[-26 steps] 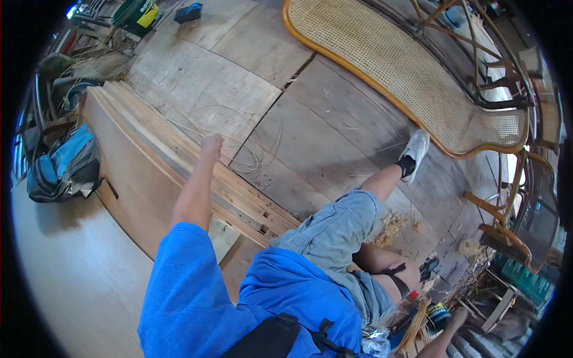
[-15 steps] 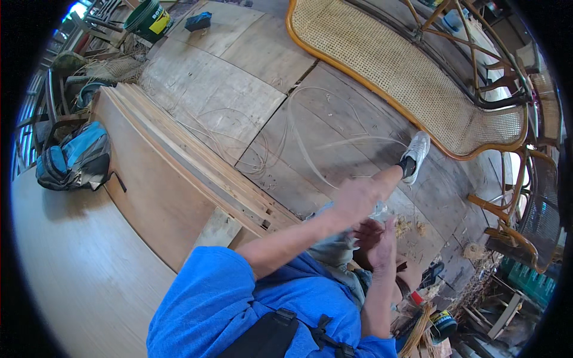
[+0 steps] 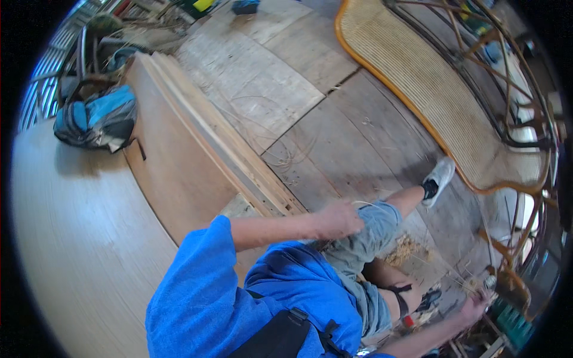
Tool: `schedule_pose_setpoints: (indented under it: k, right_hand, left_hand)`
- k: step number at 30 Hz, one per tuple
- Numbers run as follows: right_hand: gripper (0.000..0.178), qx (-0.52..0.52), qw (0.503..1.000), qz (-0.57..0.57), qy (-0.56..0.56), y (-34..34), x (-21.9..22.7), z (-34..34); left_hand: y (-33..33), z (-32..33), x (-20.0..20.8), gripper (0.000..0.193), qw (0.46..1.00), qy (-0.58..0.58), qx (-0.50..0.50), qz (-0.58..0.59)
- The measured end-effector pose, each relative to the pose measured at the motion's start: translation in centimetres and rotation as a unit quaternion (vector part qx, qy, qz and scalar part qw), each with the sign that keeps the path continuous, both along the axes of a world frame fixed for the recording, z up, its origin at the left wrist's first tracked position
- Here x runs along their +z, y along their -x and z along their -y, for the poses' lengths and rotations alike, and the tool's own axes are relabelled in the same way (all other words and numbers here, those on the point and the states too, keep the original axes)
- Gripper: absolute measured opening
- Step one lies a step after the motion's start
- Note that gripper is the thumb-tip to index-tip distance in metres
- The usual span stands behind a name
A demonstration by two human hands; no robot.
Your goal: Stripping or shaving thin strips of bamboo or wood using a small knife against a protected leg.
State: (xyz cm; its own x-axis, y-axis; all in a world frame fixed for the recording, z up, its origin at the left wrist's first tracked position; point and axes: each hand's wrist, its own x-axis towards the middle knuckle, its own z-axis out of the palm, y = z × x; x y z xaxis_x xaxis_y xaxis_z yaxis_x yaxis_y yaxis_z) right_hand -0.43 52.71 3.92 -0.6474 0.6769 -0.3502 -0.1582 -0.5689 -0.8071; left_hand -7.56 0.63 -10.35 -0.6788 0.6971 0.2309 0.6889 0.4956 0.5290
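My left hand [image 3: 340,219] is closed above my bent thigh, and a pale, thin cane strand [image 3: 375,206] comes out beside its knuckles. Out to the right, at the end of my stretched arm, my right hand [image 3: 474,305] has its fingers drawn together. Thin pale cane strands [image 3: 455,277] run up to those fingers; blur hides exactly how they are gripped. Just beyond the right fingertips is a small greyish thing [image 3: 490,282] that I cannot make out.
A long woven cane seat with an orange-brown rim [image 3: 418,119] lies ahead right. Stacked wooden boards [image 3: 179,143] run along my left, with a blue-grey backpack [image 3: 98,119] on them. Shavings [image 3: 406,249] and loose strands [image 3: 292,155] lie on the floor panels. A green crate [image 3: 512,322] stands right.
My right hand has swung away from my left hand, far out to the right. My left hand has moved slightly left and down. The view has shifted, so the surroundings sit differently.
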Motion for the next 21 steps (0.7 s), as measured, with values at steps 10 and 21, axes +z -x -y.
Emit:
schedule_pose_setpoints:
  k: [10, 21]
  right_hand:
    - [0.029, 0.285, 0.53, -0.211, -0.77, 27.9, 4.8, 31.6]
    - [0.038, 0.456, 0.645, 0.287, -0.542, 8.8, -9.9, 23.5]
  left_hand:
    - [8.8, 16.1, -15.5, 0.015, 0.748, 0.072, 0.644, 0.142]
    - [3.7, 19.9, -26.8, 0.029, 0.488, -0.069, 0.796, 0.351]
